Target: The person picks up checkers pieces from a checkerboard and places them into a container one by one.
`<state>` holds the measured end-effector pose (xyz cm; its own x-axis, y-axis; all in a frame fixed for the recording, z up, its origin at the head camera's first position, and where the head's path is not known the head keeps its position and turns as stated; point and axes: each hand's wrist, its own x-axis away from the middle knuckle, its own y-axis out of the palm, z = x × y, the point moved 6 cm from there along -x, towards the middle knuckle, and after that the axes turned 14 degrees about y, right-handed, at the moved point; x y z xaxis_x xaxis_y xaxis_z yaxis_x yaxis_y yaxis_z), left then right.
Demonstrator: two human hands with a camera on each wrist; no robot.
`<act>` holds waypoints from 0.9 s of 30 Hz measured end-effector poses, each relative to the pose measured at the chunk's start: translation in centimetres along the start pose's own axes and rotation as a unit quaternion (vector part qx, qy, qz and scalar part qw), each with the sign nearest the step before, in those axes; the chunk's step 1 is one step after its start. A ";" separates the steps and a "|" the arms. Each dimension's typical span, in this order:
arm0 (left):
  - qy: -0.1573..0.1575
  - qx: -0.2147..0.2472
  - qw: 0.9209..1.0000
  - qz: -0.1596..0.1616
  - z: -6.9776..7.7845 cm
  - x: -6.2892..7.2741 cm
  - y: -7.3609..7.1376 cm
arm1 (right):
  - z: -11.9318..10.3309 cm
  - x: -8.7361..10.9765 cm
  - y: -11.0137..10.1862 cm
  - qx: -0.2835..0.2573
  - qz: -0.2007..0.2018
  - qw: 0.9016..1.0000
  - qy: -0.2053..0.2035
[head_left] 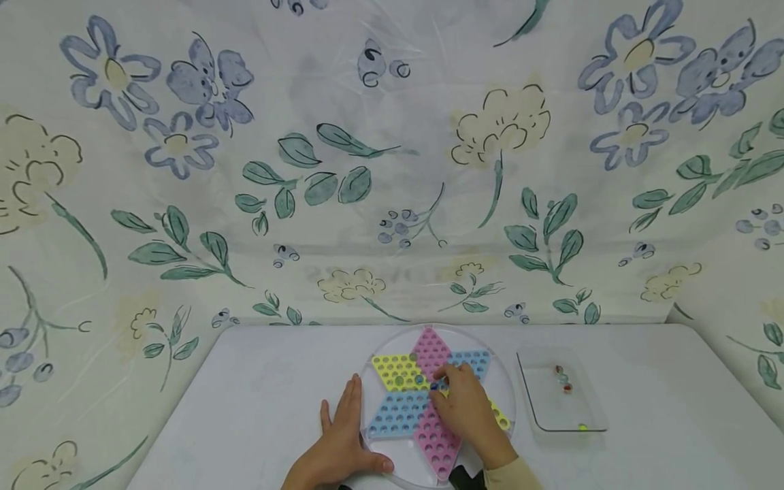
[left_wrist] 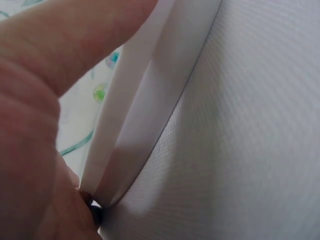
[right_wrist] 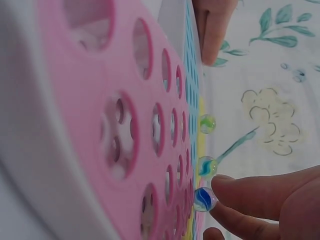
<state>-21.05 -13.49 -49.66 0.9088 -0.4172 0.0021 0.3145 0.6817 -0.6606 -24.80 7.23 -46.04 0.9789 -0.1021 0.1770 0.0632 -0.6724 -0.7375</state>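
Observation:
A round white Chinese checkers board (head_left: 404, 457) carries a star of pink, yellow and blue sections with holes. My right hand (head_left: 462, 401) is over its centre, thumb and finger pinching a clear marble with a blue swirl (right_wrist: 204, 199) right at the surface. Beside that marble sit a teal-swirled marble (right_wrist: 208, 167) and a green one (right_wrist: 207, 123), both on the yellow section (head_left: 384, 367). My left hand (head_left: 343, 435) lies along the board's left rim (left_wrist: 117, 115), fingers stretched out and thumb apart at the front edge.
Right of the board stands a clear rectangular tray (head_left: 533, 408) with several marbles (head_left: 563, 379) near its middle and a yellow-green marble (head_left: 583, 427) at its front edge. The white table (head_left: 245, 408) ends against a flower-printed cloth (head_left: 429, 258).

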 end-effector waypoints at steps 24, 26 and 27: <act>0.000 -0.001 1.000 0.002 0.1 0.0 -0.1 | -0.2 -0.5 0.0 0.016 -0.009 1.000 -0.022; 0.001 -0.001 1.000 0.001 0.1 -0.1 -0.1 | -0.2 -0.5 0.0 0.014 -0.012 1.000 -0.020; 0.001 -0.001 1.000 0.001 0.1 -0.1 -0.1 | -0.2 -0.5 0.0 0.012 -0.013 1.000 -0.020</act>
<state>-21.10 -13.41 -49.53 0.9088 -0.4172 -0.0001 0.3123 0.6805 -0.6628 -25.30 7.16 -46.00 0.9839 -0.0553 0.1698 0.0922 -0.6570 -0.7482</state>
